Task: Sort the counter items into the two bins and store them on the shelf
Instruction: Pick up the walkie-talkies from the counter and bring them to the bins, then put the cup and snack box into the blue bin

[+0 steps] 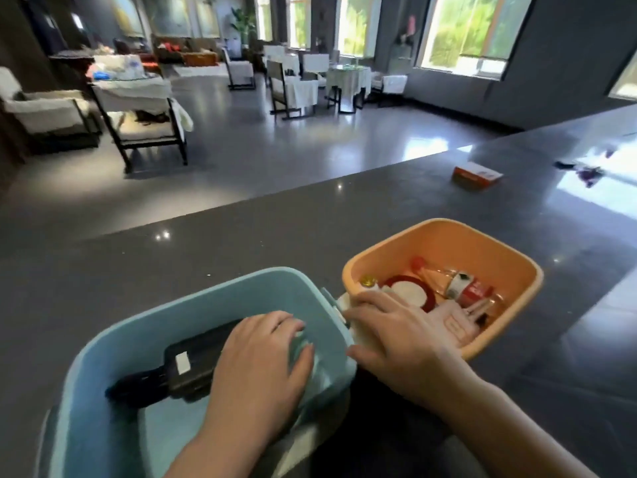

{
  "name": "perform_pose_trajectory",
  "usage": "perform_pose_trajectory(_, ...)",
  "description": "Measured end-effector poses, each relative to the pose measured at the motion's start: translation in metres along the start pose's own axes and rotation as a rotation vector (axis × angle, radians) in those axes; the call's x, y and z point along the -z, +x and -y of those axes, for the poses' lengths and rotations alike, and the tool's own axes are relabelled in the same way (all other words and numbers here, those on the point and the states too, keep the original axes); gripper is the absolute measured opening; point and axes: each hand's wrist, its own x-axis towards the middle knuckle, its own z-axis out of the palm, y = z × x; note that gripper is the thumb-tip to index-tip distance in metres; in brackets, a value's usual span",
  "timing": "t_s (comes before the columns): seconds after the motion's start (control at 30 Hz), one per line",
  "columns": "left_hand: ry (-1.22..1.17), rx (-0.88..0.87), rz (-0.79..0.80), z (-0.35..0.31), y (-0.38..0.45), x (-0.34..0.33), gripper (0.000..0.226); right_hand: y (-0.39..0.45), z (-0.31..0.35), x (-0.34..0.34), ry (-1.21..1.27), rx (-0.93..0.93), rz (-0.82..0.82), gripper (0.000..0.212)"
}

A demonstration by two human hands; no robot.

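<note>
Blue bin (144, 326) touches the orange bin (448, 243) on the counter (241, 229). Left hand (262, 367) rests inside the blue bin, fingers relaxed; right hand (396, 332) lies spread across both rims.

Head camera looks down, close over the counter (275, 229).

Two bins stand side by side on the counter (310, 229), touching at their near corners: the left bin (179, 305) nearer the camera, the right bin (444, 236) just beyond it. A power adapter (193, 360) lies in the left bin, small bottles (472, 291) and packets in the right. A box (477, 175) sits well behind, to the right.
</note>
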Motion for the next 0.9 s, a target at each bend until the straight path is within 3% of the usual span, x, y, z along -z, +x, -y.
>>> perform_pose_trajectory(0.3,-0.122,-0.235,0.01,-0.166,0.022,-0.066,0.032,-0.141,-0.133,0.072,-0.012,-0.297,-0.301,0.042)
perform_pose_trajectory(0.67,-0.304,-0.365,0.103,-0.422,0.035,-0.181,0.025,-0.338,-0.329,0.151,-0.096,-0.619,-0.304,0.039)
perform_pose_trajectory(0.9,-0.302,-0.449,0.155,-0.522,0.077,-0.234,0.023,-0.376,-0.425,0.176,-0.114,-0.727,-0.275,0.04)
